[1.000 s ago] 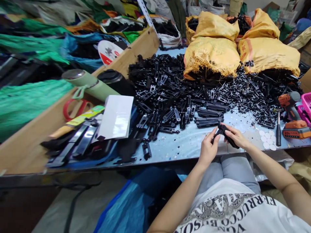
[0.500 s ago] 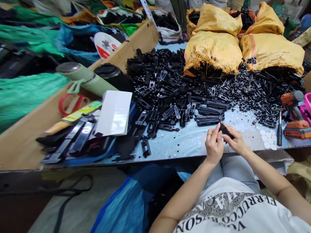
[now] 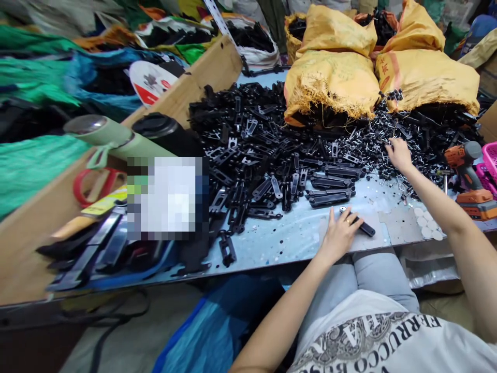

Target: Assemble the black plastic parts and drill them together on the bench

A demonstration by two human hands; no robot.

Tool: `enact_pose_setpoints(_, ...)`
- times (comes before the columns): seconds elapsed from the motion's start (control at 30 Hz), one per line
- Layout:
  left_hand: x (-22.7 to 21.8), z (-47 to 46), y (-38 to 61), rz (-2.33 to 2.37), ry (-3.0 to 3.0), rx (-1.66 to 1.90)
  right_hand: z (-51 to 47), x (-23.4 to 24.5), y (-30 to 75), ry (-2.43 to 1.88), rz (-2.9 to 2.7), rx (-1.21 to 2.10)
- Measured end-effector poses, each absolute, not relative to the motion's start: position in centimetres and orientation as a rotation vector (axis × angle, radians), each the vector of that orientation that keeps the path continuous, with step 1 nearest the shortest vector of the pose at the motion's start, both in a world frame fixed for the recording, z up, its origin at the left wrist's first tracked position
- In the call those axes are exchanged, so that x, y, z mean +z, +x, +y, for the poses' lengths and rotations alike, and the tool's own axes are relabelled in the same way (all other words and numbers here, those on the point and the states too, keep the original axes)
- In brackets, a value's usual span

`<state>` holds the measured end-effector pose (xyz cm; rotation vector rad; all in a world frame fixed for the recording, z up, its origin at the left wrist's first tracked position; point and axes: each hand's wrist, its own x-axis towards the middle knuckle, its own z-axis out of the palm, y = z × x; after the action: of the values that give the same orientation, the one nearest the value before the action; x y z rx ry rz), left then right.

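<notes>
On the front of the table lies a slim black plastic part [image 3: 367, 228] with a small hole at its far end. My left hand [image 3: 340, 235], with a ring on one finger, rests over this part and holds it against the table, its fingers partly covering it. My right hand [image 3: 399, 154] is stretched out over the pile of loose screws [image 3: 382, 132], fingers bent downward and a little apart at the tips. No screw shows clearly between them. Behind my left hand, several long black parts [image 3: 332, 184] lie stacked side by side.
A heap of black plastic parts [image 3: 248, 140] spreads across the table, behind it two yellow sacks [image 3: 330, 67]. At right are a cordless drill [image 3: 468, 176], a hammer [image 3: 445, 181], a pink basket [image 3: 491, 160] and white discs [image 3: 427, 223]. Red scissors [image 3: 79, 189] and a green flask [image 3: 116, 135] are at left.
My right hand has left the black part and moved up and away into the screws. The part has come down from between both hands to the table, under my left hand.
</notes>
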<state>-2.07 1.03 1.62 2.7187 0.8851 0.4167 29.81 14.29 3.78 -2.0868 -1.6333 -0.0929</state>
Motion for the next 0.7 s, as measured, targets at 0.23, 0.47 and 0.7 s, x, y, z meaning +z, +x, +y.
enact_pose_setpoints(0.23, 2.3, 2.2, -1.9, 0.884, 2.855, 0.253, 21.8, 5.0, 36.1, -2.541, -1.663, -0.170)
enact_pose_setpoints(0.47, 2.1, 1.2, -3.8, 0.963, 2.860, 0.224, 24.8, 3.3, 36.6, -2.651, -1.644, -0.246)
enact_pose_setpoints(0.7, 2.2, 1.7, -4.2, 1.038, 2.810, 0.255, 21.9, 6.4, 34.8, -2.671, -1.625, -0.348)
